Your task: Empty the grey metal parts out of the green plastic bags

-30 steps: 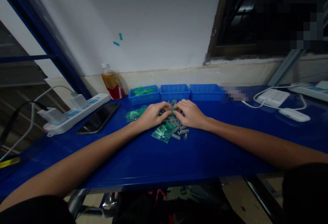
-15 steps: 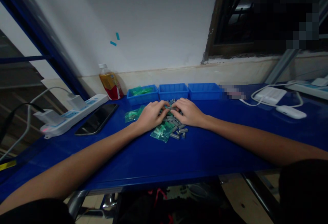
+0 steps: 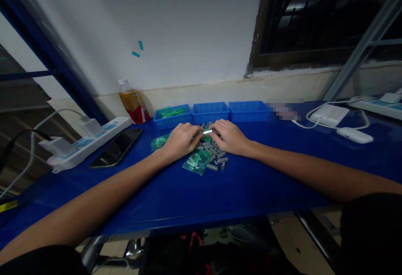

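A small bright piece (image 3: 207, 132), apparently metal, lies level between the two hands, above the far part of a pile of grey pieces (image 3: 216, 156). The left hand (image 3: 181, 140) pinches its left end between thumb and fingertips; the right hand (image 3: 231, 136) pinches its right end in the same way. The pile spreads over the blue counter (image 3: 201, 199) beneath and nearer than the hands. At its near left lies a green bag (image 3: 197, 162) with pale slender contents; a second green bag (image 3: 159, 141) lies farther left, partly behind the left hand. As to progress, one piece is in hand and many lie loose, which suggests that much remains; whether any is finished cannot be told. Beyond the hands, three blue bins stand in a row: the left bin (image 3: 172, 121), holding green packets (image 3: 173, 112), the middle bin (image 3: 211, 118) and the right bin (image 3: 249, 117). Farther out are a phone (image 3: 117, 148), a bottle (image 3: 134, 101) and a power strip (image 3: 91, 143) at left, and a white charger (image 3: 329, 115) at far right.
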`<move>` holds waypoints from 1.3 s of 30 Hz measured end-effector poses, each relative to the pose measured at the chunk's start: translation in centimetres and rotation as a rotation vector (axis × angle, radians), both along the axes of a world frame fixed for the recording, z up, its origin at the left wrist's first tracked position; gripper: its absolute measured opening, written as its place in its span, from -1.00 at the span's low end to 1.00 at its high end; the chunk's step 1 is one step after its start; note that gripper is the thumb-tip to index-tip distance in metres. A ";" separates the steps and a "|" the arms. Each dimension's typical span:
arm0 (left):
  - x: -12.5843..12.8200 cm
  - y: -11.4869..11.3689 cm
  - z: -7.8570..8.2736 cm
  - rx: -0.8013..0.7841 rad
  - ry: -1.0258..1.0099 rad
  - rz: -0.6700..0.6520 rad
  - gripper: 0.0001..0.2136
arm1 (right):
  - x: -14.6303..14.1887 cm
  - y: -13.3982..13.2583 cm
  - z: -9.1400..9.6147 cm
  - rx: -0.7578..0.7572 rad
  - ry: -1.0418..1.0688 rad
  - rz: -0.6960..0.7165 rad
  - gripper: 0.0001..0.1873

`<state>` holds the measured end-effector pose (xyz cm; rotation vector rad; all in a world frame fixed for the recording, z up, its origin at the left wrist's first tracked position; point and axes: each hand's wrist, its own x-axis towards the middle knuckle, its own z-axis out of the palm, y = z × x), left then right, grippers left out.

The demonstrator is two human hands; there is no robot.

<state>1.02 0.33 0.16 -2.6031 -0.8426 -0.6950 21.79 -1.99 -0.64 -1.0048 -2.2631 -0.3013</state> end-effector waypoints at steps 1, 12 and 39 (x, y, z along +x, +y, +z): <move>0.0 0.0 0.0 0.014 0.009 -0.005 -0.77 | 0.0 0.0 0.0 0.000 -0.003 -0.002 -0.79; -0.1 0.2 -0.1 0.135 0.093 -0.050 -0.73 | -0.1 -0.2 0.1 -0.025 -0.021 -0.017 -0.71; -0.1 0.3 -0.3 0.101 0.092 -0.049 -0.72 | -0.1 -0.4 0.4 -0.031 -0.024 0.015 -0.70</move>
